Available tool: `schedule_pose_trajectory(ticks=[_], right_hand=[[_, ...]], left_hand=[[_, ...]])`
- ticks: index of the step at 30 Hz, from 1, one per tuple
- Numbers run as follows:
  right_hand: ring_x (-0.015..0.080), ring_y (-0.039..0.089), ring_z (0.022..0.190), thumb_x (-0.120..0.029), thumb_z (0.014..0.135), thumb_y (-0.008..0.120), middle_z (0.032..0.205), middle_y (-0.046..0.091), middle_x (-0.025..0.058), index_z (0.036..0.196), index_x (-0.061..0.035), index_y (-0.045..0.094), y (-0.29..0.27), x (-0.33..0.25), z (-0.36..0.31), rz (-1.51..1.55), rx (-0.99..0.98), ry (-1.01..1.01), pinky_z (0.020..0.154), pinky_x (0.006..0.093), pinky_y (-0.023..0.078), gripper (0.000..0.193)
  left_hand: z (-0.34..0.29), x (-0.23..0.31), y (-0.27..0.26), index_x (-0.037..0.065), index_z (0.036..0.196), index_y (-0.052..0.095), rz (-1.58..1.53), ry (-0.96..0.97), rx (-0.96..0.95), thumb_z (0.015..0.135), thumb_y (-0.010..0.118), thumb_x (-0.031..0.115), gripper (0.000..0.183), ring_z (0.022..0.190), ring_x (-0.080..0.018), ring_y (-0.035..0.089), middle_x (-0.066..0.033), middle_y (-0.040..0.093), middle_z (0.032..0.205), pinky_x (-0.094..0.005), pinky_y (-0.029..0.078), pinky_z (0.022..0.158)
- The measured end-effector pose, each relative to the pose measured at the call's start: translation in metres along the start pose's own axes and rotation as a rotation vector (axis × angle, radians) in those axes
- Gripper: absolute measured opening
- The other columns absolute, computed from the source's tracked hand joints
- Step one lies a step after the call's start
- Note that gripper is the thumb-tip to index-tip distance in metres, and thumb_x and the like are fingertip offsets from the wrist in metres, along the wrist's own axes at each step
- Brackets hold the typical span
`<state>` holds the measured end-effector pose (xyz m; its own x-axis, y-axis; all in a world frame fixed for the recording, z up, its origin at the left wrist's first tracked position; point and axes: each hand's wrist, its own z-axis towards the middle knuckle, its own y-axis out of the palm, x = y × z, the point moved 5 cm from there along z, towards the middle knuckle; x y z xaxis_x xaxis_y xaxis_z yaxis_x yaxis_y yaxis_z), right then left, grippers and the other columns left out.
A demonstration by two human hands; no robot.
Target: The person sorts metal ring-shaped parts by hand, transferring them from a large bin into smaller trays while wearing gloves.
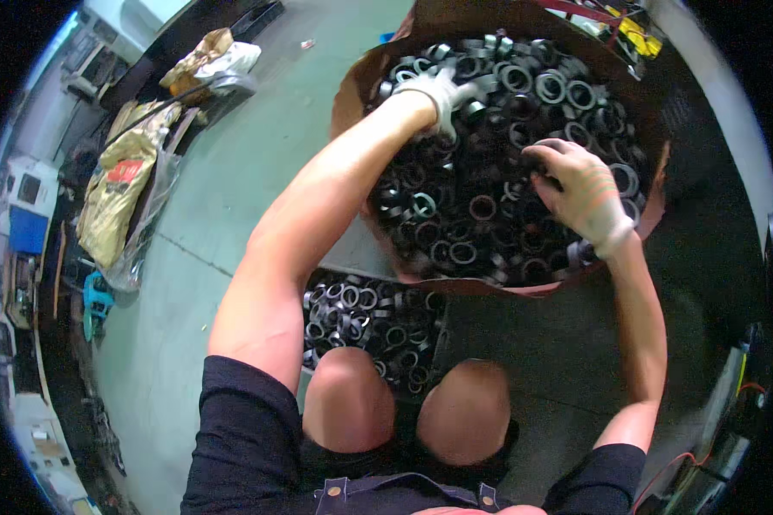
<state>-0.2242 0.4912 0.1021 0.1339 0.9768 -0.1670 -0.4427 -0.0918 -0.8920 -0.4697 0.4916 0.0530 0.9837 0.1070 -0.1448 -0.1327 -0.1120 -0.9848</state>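
Observation:
A large round container (345,110) with brown sheet walls is heaped with dark and silvery metal rings (515,79). My left hand (442,96), in a whitish glove, reaches over the left part of the heap. Its fingers are stretched and spread, somewhat blurred, among the rings. My right hand (582,193), gloved in white with orange stripes, hangs over the heap's right part. Its fingers and thumb curl together around something dark that I cannot make out. In front of my knees, a box of smaller metal rings (350,299) sits partly hidden by my left arm and knees.
Tan sacks (116,193) and clear plastic lie on the green floor (197,206) to the left, near a turquoise object (97,300). A white bag (230,62) is farther off. Yellow and red items (636,34) stand behind the container. Cables and equipment line the right edge.

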Motion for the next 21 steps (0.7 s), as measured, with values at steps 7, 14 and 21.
schedule_pose_trajectory(ticks=[7,14,21], right_hand=[[0.0346,0.061,0.105,-0.026,0.077,0.069,0.116,0.063,0.0138,0.124,-0.0116,0.062,0.054,0.019,-0.029,0.072,-0.752,0.138,0.090,0.0421,0.052,0.049],[0.0345,0.064,0.098,-0.029,0.079,0.068,0.107,0.065,0.0145,0.119,-0.0114,0.063,0.050,0.021,-0.029,0.075,-0.458,0.046,0.085,0.0432,0.054,0.044],[0.0355,0.064,0.098,-0.026,0.079,0.068,0.109,0.064,0.0149,0.120,-0.0106,0.062,0.045,0.015,-0.026,0.167,-0.417,0.030,0.085,0.0429,0.053,0.045]], left_hand=[[0.010,0.044,0.017,0.018,0.149,0.027,0.013,-0.322,-0.027,0.074,0.075,0.054,0.096,0.125,-0.0428,0.048,-0.0233,0.046,0.138,-0.0537,0.044,0.098],[0.032,0.077,0.009,0.009,0.131,0.050,0.360,0.252,0.527,0.083,0.060,0.019,0.050,0.120,-0.0310,0.053,-0.0139,0.052,0.129,-0.0486,0.044,0.097],[0.047,0.092,-0.001,0.021,0.145,0.043,0.420,0.270,0.295,0.086,0.057,0.018,0.061,0.126,-0.0306,0.049,-0.0153,0.043,0.142,-0.0470,0.046,0.096]])
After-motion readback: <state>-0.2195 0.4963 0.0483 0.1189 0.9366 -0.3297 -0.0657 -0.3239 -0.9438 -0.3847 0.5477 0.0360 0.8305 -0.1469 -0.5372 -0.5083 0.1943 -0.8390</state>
